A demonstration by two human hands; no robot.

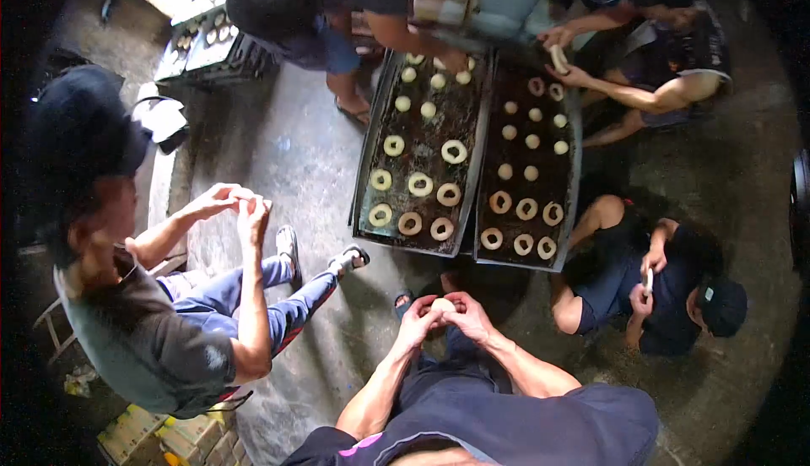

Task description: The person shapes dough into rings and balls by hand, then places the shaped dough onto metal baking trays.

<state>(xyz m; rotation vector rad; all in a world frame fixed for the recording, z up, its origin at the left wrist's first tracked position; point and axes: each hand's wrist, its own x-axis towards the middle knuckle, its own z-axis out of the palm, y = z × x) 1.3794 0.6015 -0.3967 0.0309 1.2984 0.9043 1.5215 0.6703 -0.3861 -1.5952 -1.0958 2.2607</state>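
Note:
A pale piece of dough [442,305] sits between my two hands, above my lap. My left hand [418,321] curls its fingers round one side of it. From the other side my right hand [471,319] grips it, fingertips close to those of the left. Beyond my hands lies a dark baking tray [422,181] with dough rings [420,184] at its near end and round dough balls [429,110] farther off. Beside it on the right, a second tray [516,185] carries more rings [526,208] and balls [531,141].
On my left a seated person [160,314] holds dough in both hands. Two people [658,284] [666,78] on the right also handle dough. Another person's hand [451,59] reaches over the far end of the left tray. More trays [207,48] stand at the back left.

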